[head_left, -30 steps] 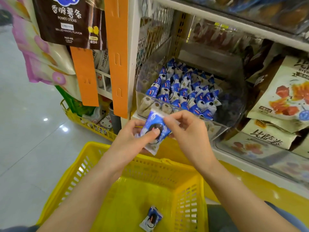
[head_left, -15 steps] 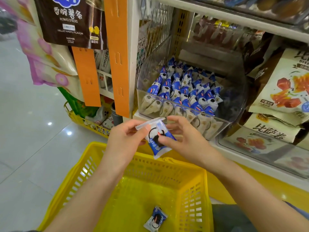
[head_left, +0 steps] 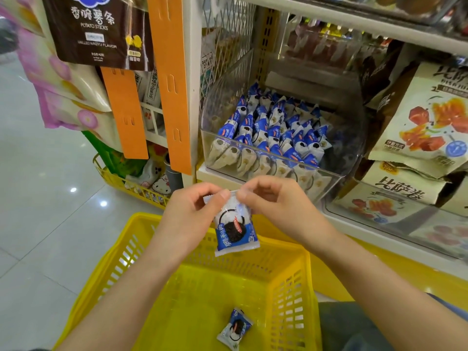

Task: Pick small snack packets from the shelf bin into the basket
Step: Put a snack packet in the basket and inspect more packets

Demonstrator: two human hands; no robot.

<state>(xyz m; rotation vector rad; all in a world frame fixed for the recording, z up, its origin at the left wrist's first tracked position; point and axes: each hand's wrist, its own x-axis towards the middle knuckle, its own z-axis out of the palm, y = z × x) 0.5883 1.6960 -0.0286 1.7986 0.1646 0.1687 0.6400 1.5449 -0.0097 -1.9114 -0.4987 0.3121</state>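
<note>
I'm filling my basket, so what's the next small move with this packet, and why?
Probably ease it over the basket's middle and let go. The left hand and right hand pinch the packet by its top edge, hanging near the far rim of the yellow basket, where another packet already lies.

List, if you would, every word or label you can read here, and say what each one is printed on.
"香脆薯条": hanging brown bag, top left.
"POTATO STICKS": same bag, just below.
"GRILLED WAGYU FLAVOR": same bag, with a faint first letter.
"比萨卷": beige bag, lower right shelf.
held packet: its blue-panel characters are too blurred to read.
bin packets: print too small to read.
</note>
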